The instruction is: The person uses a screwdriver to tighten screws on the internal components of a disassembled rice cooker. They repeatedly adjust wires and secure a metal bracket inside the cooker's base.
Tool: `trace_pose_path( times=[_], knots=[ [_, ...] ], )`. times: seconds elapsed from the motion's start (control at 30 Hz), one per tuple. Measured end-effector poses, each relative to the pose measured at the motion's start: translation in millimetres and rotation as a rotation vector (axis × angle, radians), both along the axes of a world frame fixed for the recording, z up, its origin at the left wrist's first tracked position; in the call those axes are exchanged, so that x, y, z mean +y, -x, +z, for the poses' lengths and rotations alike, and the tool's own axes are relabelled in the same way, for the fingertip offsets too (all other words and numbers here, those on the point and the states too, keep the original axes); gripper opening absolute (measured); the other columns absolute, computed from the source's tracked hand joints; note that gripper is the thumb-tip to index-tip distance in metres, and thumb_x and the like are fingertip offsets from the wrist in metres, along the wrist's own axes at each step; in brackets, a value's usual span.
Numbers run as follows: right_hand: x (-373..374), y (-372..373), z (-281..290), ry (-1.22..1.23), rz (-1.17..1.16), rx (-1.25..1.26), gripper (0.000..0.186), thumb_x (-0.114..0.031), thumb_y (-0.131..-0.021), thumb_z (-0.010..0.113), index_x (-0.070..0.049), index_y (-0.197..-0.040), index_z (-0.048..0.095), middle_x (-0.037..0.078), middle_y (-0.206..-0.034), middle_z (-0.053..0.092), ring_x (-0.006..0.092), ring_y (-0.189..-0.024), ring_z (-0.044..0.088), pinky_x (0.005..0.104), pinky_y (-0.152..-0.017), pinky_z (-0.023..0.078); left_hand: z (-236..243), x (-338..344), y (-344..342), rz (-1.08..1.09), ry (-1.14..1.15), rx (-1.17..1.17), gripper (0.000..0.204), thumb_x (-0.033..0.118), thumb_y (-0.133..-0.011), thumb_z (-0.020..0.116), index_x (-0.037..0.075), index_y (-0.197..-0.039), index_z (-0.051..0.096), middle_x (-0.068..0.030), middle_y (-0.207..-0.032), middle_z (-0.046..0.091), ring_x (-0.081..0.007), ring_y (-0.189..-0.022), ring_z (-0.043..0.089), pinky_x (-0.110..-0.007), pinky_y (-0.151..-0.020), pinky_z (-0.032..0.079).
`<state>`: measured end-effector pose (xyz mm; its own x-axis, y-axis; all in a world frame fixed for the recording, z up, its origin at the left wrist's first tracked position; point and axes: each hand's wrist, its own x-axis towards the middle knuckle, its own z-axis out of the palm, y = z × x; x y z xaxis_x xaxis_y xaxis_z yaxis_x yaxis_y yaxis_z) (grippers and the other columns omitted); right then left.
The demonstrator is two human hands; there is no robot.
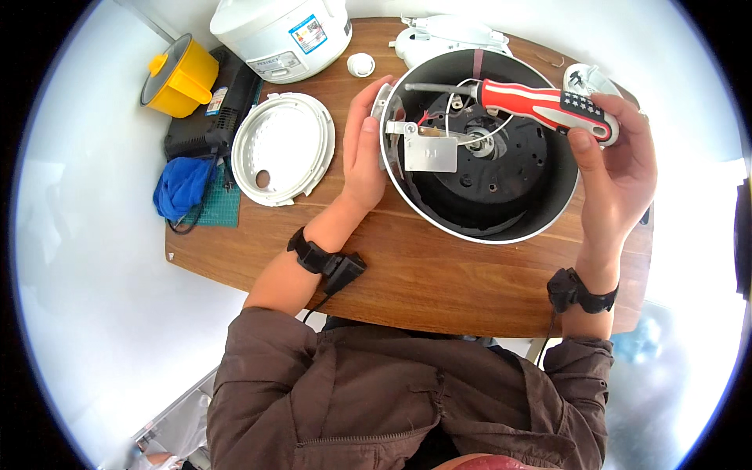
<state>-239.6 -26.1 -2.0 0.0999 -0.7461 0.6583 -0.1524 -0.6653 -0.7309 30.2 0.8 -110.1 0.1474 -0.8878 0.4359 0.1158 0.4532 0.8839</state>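
Observation:
An opened rice cooker body (474, 219) lies with its dark hollow facing up, and its light rim runs all round. Inside are a black round base, white and red wires, and a small silver metal plate (431, 157) near the left wall. My left hand (365, 160) is closed on the body's left side, beside a pale bracket; some fingertips are hidden behind it. In my right hand (623, 160) is a screwdriver (525, 102) with a red, white and black starred handle. Its shaft points left across the opening, above the wires.
Behind to the left stand a white appliance housing (270, 39) and a yellow cup (188, 78) on a black case (192, 137). A white round lid (286, 149), blue cloth (180, 188) and green mat (225, 210) lie left. White plastic parts (450, 41) and a small dish (587, 78) are behind.

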Motion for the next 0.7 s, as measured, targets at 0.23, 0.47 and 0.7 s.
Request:
trace_pose_path(
  times=[0.23, 0.47, 0.7],
  knots=[
    [2.9, 1.2, 3.0, -0.012, -0.011, 0.043, 0.041, -0.008, -0.087, 0.084, 0.003, -0.122, 0.067, 0.008, -0.112, 0.07, 0.0131, -0.102, 0.066, 0.027, -0.095, 0.052, -6.1, -1.0, 0.4, 0.02, 0.004, 0.089, 0.056, 0.034, -0.107, 0.04, -0.002, -0.149, 0.042, -0.0127, -0.14, 0.056, -0.0162, -0.116, 0.055, -0.033, -0.103, 0.045],
    [-4.8, -0.2, -2.3, -0.028, -0.082, 0.036, 0.036, -0.009, -0.091, 0.08, 0.003, -0.123, 0.066, 0.009, -0.111, 0.071, 0.0144, -0.101, 0.067, 0.028, -0.093, 0.053, -7.3, -1.3, -5.2, 0.004, -0.021, 0.018, 0.059, 0.037, -0.107, 0.037, -0.004, -0.151, 0.039, -0.0166, -0.144, 0.053, -0.0203, -0.122, 0.058, -0.036, -0.104, 0.049],
    [-27.4, 24.5, -10.6, -0.081, -0.148, -0.298, 0.033, -0.018, -0.105, 0.062, 0.004, -0.129, 0.061, 0.015, -0.118, 0.07, 0.0237, -0.115, 0.066, 0.0357, -0.106, 0.048, -7.3, -2.1, -3.3, 0.026, -0.02, -0.011, 0.062, 0.039, -0.107, 0.035, -0.004, -0.151, 0.039, -0.0174, -0.145, 0.054, -0.02, -0.119, 0.06, -0.035, -0.101, 0.051]
  ],
)
